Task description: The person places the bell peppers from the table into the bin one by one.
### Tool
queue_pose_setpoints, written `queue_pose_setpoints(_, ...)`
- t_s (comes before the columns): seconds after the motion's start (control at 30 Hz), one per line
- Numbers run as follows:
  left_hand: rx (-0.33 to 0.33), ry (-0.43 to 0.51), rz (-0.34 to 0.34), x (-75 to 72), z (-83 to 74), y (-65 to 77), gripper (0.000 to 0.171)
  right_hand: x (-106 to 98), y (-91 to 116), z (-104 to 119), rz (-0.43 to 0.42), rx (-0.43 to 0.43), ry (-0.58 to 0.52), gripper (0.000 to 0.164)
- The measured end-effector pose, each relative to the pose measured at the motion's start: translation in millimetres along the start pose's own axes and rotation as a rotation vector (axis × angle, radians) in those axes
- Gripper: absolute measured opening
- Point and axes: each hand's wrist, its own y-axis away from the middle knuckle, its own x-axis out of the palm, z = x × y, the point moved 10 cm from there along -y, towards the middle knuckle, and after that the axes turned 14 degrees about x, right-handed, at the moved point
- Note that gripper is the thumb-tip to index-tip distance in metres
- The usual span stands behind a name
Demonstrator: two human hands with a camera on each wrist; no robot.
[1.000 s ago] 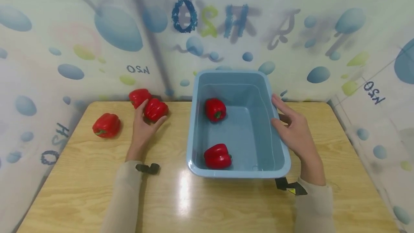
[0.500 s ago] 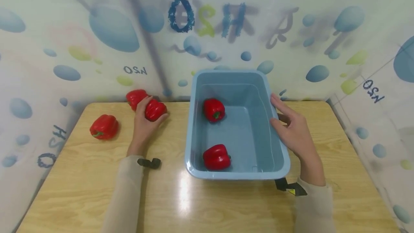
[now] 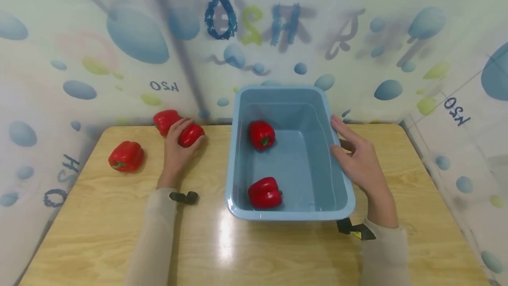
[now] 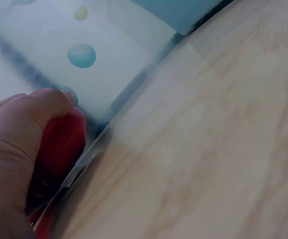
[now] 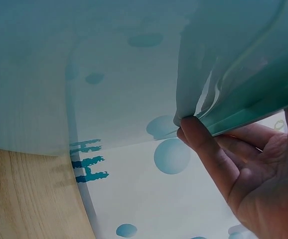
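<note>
Pepper (image 3: 192, 135) nr back edge of desk (image 3: 202, 246), clasped in L hand (image 3: 176, 151), 2nd pepper (image 3: 165, 120) just beside; R hand (image 3: 360, 164) pinches right rim of tub (image 3: 289, 216) w/ 3rd pepper (image 3: 261, 134), 4th pepper (image 3: 264, 193) inside; 5th pepper (image 3: 128, 156) nr desk's left edge.

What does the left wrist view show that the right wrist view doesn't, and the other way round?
Only the left wrist view shows the left hand, holding a red pepper.

Only the right wrist view shows the right hand, its thumb and fingers pinching the edge of the blue bin.

Both show the table, the spotted wall and part of the bin, though the left wrist view catches just a bit of it at the top.
</note>
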Motion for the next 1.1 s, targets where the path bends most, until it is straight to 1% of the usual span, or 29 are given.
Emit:
queue_pose_setpoints(0.1, -0.012, 0.027, -0.027, -1.0, 0.6, -0.3, 0.065, 0, 0, 1, -0.006, -0.009, 0.01, 0.06)
queue_pose_setpoints(0.33, -0.039, 0.13, -0.098, -4.2, -0.1, -2.2, 0.058, -1, -1, 2, -0.004, -0.009, 0.005, 0.059)
queue_pose_setpoints(0.43, -0.076, 0.159, -0.119, -5.0, -1.1, -2.1, 0.056, -2, 0, 3, -0.006, -0.01, 0.002, 0.059)
queue_pose_setpoints(0.63, -0.183, 0.217, -0.145, -5.8, -1.5, 3.0, 0.058, -1, 0, 2, -0.01, -0.021, 0.003, 0.059)
queue_pose_setpoints(0.7, -0.213, 0.234, -0.141, -5.2, -2.4, 4.8, 0.061, -1, 0, 2, -0.011, -0.021, 0.006, 0.059)
queue_pose_setpoints(0.77, -0.228, 0.255, -0.132, -3.9, -4.6, 5.6, 0.063, -1, 1, 2, -0.011, -0.021, 0.009, 0.059)
queue_pose_setpoints(0.87, -0.224, 0.272, -0.126, -3.0, -9.8, 4.9, 0.064, 0, 1, 2, -0.013, -0.02, 0.017, 0.059)
queue_pose_setpoints(1.0, -0.173, 0.278, -0.128, -2.5, -20.7, 1.2, 0.06, 0, 0, 3, -0.016, -0.021, 0.023, 0.058)
queue_pose_setpoints(1.1, -0.143, 0.289, -0.113, -0.5, -29.3, -1.0, 0.058, -1, 0, 4, -0.017, -0.022, 0.025, 0.058)
